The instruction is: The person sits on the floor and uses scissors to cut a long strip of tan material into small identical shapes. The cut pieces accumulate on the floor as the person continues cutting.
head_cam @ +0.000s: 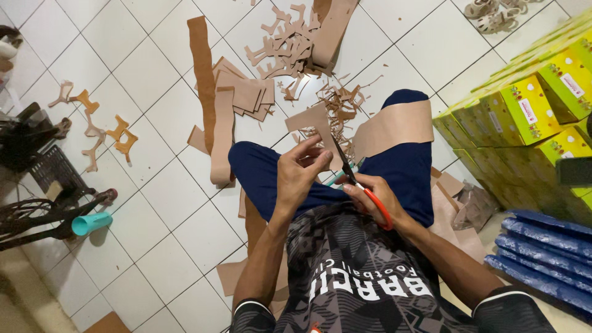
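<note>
Tan leather-like sheet [311, 120] is what we hold in our left hand [298, 172], fingers pinching its lower edge above our lap. Our right hand [376, 197] is closed through the red handles of the scissors [357, 182], whose dark blades point up into the sheet, slightly parted at the cut. We sit on the white tiled floor [154, 92] with legs crossed, and a wide tan strip [394, 126] lies draped over our right knee. Small offcuts [339, 102] are scattered just beyond the sheet, and farther out sits a pile of cut-out shapes [287, 46] beside long strips [213, 92]. To our right, yellow-green boxes [530, 105] stand stacked with their lids shut, so we cannot tell what is in them; blue flat packs [542, 253] lie below them. A teal cup [91, 223] lies on its side at our left.
</note>
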Motion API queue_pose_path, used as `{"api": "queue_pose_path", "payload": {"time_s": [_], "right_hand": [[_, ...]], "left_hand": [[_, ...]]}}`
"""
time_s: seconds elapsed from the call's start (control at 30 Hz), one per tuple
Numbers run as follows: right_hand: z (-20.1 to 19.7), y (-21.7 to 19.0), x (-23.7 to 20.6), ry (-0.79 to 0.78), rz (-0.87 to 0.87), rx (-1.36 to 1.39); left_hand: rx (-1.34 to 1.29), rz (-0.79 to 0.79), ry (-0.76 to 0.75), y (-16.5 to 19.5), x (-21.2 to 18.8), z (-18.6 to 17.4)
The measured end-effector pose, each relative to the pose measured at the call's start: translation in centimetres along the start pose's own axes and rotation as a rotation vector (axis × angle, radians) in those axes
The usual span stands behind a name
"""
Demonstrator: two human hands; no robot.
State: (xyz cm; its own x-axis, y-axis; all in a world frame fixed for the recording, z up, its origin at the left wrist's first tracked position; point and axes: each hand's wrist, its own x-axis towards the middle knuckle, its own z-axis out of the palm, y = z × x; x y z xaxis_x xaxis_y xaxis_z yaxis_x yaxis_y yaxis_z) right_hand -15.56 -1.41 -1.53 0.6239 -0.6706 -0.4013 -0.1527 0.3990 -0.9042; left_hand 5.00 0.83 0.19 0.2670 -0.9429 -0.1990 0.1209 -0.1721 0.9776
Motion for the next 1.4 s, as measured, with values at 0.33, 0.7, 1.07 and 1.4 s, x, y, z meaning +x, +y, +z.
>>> {"api": "queue_pose_path", "payload": {"time_s": [0.33, 0.7, 1.07, 1.4], "right_hand": [[-0.2, 1.6, -0.5, 0.073, 0.083, -0.006], [0.4, 1.7, -0.4, 0.060, 0.094, 0.010], [0.7, 2.1, 0.2, 0.105, -0.002, 0.108], [0.2, 2.8, 0.9, 0.105, -0.180, -0.015]], "left_hand": [[-0.140, -0.084, 0.036, -1.6, -0.3, 0.4], [-0.028, 0.070, 0.186, -1.3, -0.4, 1.3], [-0.123, 0.082, 0.118, -1.6, -1.6, 2.6], [-0.176, 0.022, 0.082, -2.1, -2.3, 3.4]]}}
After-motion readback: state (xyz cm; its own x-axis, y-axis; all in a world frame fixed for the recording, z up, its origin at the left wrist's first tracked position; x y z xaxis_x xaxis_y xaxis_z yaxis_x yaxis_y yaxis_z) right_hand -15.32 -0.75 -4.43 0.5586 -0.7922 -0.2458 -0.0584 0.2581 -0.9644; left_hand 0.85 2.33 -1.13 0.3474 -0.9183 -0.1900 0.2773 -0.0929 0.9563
